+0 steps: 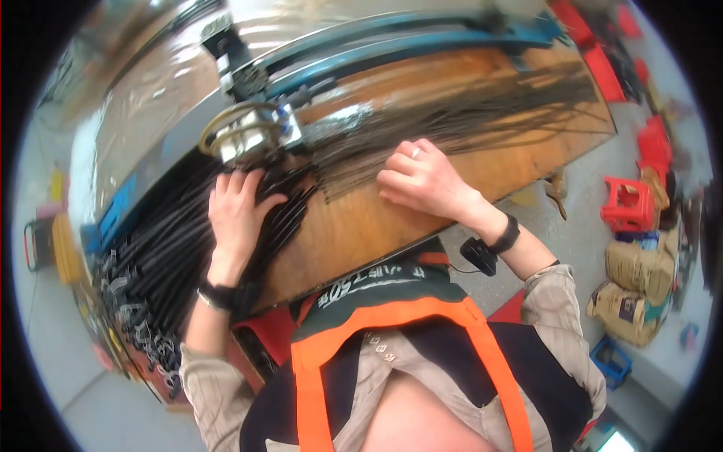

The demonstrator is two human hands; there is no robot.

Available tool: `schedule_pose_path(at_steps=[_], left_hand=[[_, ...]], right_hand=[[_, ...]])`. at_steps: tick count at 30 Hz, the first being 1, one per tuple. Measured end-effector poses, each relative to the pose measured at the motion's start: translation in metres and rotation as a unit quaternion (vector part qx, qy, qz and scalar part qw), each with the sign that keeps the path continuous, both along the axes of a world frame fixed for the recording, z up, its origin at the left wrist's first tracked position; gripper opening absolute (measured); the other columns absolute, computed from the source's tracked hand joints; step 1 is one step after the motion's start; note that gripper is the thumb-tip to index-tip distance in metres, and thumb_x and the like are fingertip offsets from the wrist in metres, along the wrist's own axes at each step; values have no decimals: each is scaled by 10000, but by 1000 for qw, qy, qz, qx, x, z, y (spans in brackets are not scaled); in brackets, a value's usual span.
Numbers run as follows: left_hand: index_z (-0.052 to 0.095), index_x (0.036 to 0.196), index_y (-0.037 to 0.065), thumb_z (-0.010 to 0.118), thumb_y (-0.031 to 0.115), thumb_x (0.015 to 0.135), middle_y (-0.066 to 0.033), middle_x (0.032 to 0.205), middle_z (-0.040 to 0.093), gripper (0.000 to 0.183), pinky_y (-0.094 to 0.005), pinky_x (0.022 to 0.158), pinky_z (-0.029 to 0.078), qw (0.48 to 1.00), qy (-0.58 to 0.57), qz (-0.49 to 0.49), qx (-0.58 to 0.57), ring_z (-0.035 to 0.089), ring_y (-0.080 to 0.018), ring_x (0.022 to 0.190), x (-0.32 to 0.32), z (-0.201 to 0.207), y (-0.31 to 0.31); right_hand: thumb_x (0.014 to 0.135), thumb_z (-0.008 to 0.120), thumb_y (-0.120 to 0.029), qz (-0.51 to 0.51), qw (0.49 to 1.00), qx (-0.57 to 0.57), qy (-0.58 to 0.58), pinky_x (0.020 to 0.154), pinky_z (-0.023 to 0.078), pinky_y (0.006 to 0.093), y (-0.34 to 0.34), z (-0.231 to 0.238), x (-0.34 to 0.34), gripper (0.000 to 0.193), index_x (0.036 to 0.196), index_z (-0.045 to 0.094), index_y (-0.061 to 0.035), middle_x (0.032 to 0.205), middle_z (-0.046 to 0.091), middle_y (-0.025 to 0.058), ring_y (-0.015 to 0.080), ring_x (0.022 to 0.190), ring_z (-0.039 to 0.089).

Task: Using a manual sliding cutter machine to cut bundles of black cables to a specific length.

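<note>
Black rods [162, 241]: slim, bundled, under and left of left fingers [235, 182]
Dark strands [467, 113]: thin, loosely fanned, beyond right fingers [397, 178]

Right grip [423, 181], fingertips hidden; dark strands [482, 111] blurred

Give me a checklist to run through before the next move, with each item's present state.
1. Left hand over the black rods: ok.
2. Left hand well clear of the metal machine: not ok, fingertips are right beside it.
3. Right hand holding something: cannot tell, its curled fingers hide it.
4. Thin dark strands neatly together: not ok, they spread rightward.
5. Red stool apart from the table: ok.
</note>
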State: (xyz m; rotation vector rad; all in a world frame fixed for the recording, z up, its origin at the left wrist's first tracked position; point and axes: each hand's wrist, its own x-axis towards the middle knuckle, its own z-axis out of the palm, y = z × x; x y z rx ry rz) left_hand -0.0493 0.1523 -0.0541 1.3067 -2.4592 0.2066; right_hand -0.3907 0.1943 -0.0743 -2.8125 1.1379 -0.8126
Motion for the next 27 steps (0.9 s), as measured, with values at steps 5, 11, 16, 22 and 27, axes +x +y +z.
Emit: schedule_pose_path(at_steps=[5, 11, 16, 22, 27], left_hand=[[668, 1027, 94, 801, 316, 748, -52, 910, 625, 380, -361, 719, 450, 997, -4, 6, -74, 587, -256, 856, 8, 33, 22], [654, 946, 117, 754, 189, 787, -30, 980, 600, 201, -403, 788, 415, 983, 65, 146, 91, 559, -243, 958, 43, 15, 125], [638, 918, 113, 731, 173, 805, -47, 913, 586, 159, -378, 738, 428, 982, 48, 184, 13, 563, -242, 893, 31, -3, 143], [649, 1080, 80, 669, 158, 852, -117, 904, 597, 242, -434, 728, 499, 986, 82, 131, 68, 597, -320, 832, 28, -3, 135], [673, 1087, 144, 662, 179, 847, -82, 724, 568, 243, -430, 525, 508, 981, 50, 109, 153, 616, -308, 621, 11, 16, 140]], right_hand=[[700, 729, -120, 28, 995, 46, 83, 762, 470, 383, -6, -14, 19, 281, 958, 623, -88, 884, 571, 74, 265, 850, 581], [684, 683, -63, 55, 985, 38, 157, 743, 479, 386, -13, 0, 43, 276, 951, 615, -67, 888, 567, 90, 281, 862, 578], [751, 676, -69, 54, 990, 111, 74, 697, 501, 428, -19, 6, 69, 245, 990, 622, -61, 865, 590, 121, 322, 811, 608], [881, 679, -222, 18, 958, 277, -74, 697, 556, 420, -15, 14, 69, 193, 1034, 720, -111, 921, 711, 147, 344, 807, 684], [908, 675, -323, 76, 904, 404, -118, 765, 539, 381, 0, 22, 75, 247, 980, 740, -95, 949, 713, 156, 313, 861, 682]])
